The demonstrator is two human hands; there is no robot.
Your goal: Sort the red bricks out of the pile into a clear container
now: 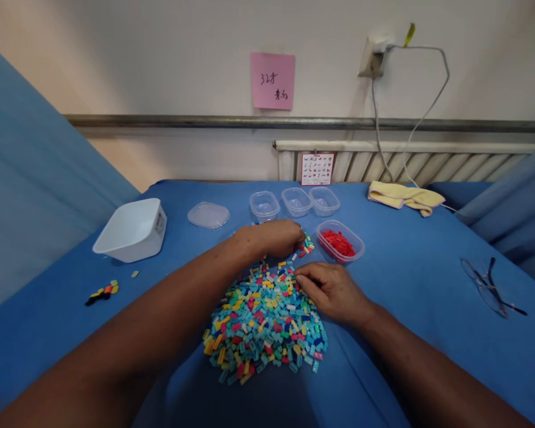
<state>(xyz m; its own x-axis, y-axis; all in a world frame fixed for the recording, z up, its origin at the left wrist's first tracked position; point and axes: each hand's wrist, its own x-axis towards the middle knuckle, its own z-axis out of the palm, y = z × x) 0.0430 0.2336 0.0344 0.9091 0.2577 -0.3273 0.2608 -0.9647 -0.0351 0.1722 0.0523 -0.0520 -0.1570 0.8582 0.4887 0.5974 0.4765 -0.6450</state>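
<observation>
Coloured bricks (267, 315) lie heaped on a blue surface (405, 249). Fingers of the curled left hand (286, 236) and pinching right hand (339, 291) work at the far side; whether either grips a brick is unclear. The left forearm (160, 309) hides some. Nearby: a tub (359, 252) of red bricks (339, 243), three clear tubs (296, 204).

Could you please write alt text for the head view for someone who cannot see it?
A person's left hand and right hand are at the far side of a heap of multicoloured bricks on a blue cloth. Nearby are a clear tub of red pieces, three more tubs and a white basin.
</observation>
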